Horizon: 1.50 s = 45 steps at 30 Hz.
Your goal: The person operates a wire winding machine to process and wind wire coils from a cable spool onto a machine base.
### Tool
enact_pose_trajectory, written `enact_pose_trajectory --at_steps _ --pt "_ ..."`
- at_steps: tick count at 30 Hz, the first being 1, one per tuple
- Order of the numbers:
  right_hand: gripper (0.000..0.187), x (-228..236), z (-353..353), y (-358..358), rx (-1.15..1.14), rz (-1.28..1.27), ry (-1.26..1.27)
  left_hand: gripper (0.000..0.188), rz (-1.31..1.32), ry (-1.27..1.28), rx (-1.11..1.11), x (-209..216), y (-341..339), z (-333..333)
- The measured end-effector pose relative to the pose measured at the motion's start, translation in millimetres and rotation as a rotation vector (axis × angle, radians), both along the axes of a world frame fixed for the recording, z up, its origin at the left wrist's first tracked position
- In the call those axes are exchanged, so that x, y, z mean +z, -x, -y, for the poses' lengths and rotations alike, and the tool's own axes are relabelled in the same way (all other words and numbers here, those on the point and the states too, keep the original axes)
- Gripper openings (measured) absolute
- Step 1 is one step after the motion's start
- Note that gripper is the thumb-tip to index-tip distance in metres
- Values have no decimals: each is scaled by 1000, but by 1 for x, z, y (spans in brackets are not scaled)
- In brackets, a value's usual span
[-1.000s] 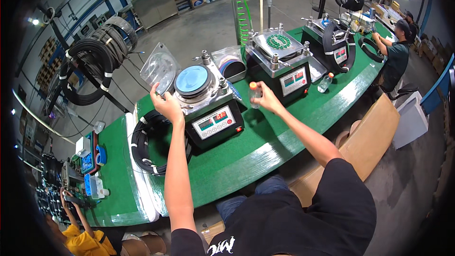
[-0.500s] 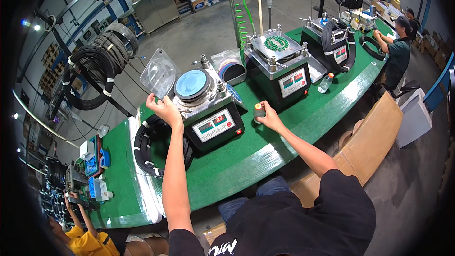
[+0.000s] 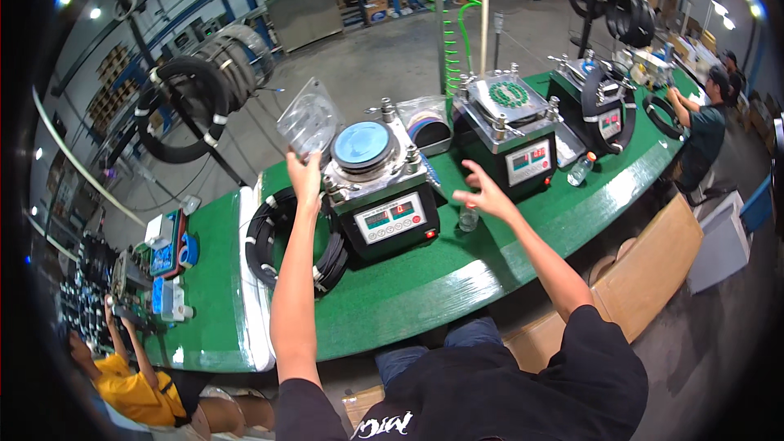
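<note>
Bottle [image 3: 468, 219] stands upright, long axis vertical, near the right hand [image 3: 495, 201].

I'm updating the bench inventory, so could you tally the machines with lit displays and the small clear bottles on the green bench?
Machines with lit displays: 3
Small clear bottles: 2
Total: 5

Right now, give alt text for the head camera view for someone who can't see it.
A person's left hand is by a clear plastic cover beside a machine topped with a blue disc, while the open right hand is near the top of a small clear bottle on a green table.
</note>
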State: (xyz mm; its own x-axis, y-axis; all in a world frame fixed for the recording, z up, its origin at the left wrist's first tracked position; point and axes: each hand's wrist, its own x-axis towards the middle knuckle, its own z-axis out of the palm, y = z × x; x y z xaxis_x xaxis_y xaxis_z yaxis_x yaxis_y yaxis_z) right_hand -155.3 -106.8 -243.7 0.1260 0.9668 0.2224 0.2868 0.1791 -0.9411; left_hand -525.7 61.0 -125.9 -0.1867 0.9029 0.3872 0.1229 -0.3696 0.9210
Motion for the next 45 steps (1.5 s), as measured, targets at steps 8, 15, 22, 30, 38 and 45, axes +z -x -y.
enact_pose_trajectory --at_steps 8,15,22,30,38,45 --pt "54 160 -128 72 81 103 -333 33 -345 75 4 2 29 -38" --pt "77 215 -154 169 308 -218 19 23 -494 -342 -71 47 14 2" --pt "29 205 -125 158 91 -524 3 67 -1014 -496 -101 84 -1 40" --pt "40 184 -137 109 338 -469 -24 118 -675 -278 -546 63 15 -11" --pt "68 154 -144 81 330 -314 7 88 -127 217 -598 42 17 -14" --pt "79 151 -135 71 234 -2 86 87 -173 253 -622 40 18 -5"
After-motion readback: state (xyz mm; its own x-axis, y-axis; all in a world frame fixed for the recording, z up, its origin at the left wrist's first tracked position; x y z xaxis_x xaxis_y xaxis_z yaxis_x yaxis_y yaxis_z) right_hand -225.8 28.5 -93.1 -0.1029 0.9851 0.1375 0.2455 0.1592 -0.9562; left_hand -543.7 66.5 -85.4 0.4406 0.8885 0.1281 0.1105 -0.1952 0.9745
